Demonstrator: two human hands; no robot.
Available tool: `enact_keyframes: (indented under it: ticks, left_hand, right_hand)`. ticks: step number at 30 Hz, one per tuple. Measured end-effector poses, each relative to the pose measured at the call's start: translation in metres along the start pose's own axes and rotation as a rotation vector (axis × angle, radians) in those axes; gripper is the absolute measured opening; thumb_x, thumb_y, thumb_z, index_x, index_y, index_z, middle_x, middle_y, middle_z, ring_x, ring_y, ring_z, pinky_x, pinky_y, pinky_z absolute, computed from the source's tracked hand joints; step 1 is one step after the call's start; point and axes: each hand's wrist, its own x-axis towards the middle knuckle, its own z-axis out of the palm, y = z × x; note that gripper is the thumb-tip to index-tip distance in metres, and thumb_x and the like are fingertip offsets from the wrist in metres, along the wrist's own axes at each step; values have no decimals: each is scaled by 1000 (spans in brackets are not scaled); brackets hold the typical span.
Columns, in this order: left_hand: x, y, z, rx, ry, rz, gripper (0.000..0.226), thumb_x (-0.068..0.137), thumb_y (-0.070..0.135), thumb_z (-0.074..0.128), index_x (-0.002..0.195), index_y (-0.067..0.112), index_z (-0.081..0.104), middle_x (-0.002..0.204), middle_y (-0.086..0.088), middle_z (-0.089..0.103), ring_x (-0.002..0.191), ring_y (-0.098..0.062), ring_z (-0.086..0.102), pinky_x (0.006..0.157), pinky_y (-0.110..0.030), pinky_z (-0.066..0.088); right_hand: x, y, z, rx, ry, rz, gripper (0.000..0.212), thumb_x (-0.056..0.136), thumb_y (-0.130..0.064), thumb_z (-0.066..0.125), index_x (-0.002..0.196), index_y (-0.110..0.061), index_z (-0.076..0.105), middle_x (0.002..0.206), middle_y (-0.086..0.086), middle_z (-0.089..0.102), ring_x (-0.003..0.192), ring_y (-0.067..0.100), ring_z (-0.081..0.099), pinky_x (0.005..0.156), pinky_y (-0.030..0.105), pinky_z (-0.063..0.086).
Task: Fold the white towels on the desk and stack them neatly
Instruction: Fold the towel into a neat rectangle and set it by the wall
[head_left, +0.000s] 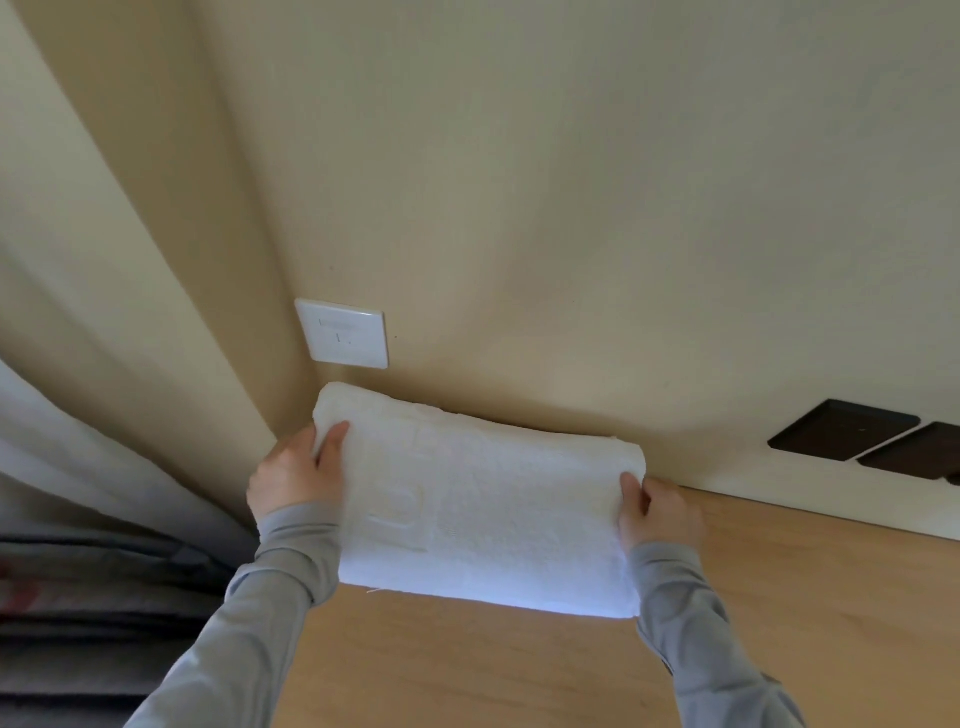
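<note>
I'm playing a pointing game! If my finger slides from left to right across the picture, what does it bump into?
First the curtain → left hand → white towel → right hand → dark brown squares by the wall.

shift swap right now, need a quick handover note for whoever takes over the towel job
Left hand grips the towel's left end; right hand grips its right end.
Towel: folded into a rectangle, held over the desk at its far edge, close to the wall. Cannot tell if it rests on the desk.
Done: this towel looks folded.
Left: set it down squarely. No other towels or stack are in view, so look for the rest.
</note>
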Motion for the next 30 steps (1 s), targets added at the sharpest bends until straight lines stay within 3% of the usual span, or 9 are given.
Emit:
enact_keyframes:
  ticks: [4,8,13,15,18,20,23,25,30]
  left_hand:
    - [8,-3,0,-134,100,82,59,87,31,64,51,20,19,46,1,20,51,-26,28,52,-31,27]
    - [28,-10,14,-54,-237,-195,43,88,46,53,59,15,48,62,-10,52,68,-32,44,65,-32,34]
    - [27,-2,14,40,-276,-217,43,90,47,49,94,7,65,95,-22,63,96,-40,53,79,-38,41]
    - [20,5,8,71,-158,-78,42,92,37,50,119,6,57,121,-21,57,105,-41,51,84,-45,43]
    - [-17,31,6,85,76,497,40,90,22,48,123,1,57,126,-23,56,105,-41,58,81,-49,49]
    - [-50,57,19,143,-83,720,45,89,28,37,118,4,63,126,-20,58,111,-39,59,88,-52,48]
    - [-69,75,37,376,-412,648,60,94,45,8,148,19,9,157,-10,8,144,-27,7,116,-47,6]
    - [-54,61,46,438,-451,693,57,88,52,-9,138,30,-26,154,3,-22,142,-16,-20,113,-40,-14]
    - [2,-9,18,532,-453,744,65,78,61,-25,137,35,-30,149,12,-30,138,-8,-27,115,-34,-14]
  right_hand:
    - [-1,-12,-2,109,319,-178,48,85,-30,42,51,3,47,50,20,48,51,20,37,53,28,27]
    - [17,-6,8,18,-59,101,45,94,-35,48,62,-3,53,67,19,59,70,35,57,60,29,31]
    - [22,-10,9,44,-90,145,33,91,-33,55,79,-3,61,77,14,59,84,36,58,64,30,34]
    - [15,-17,6,-12,64,53,26,87,-20,62,98,3,60,99,23,58,93,40,55,72,38,39]
    - [-5,-41,2,-107,351,-259,25,82,-11,54,101,1,64,106,21,61,95,38,58,73,42,42]
    - [-25,-65,8,-62,339,-510,32,77,-11,41,91,-3,68,98,15,67,88,33,63,77,39,42]
    - [-56,-80,27,-90,78,-697,40,84,-16,37,103,-4,70,112,12,68,105,28,65,98,42,40]
    - [-58,-71,31,-232,-71,-706,48,91,-26,31,125,-6,58,134,7,55,126,23,50,107,44,31]
    - [-24,-12,17,-415,-219,-552,65,89,-49,-4,145,-17,-1,155,-5,0,143,10,-6,118,34,2]
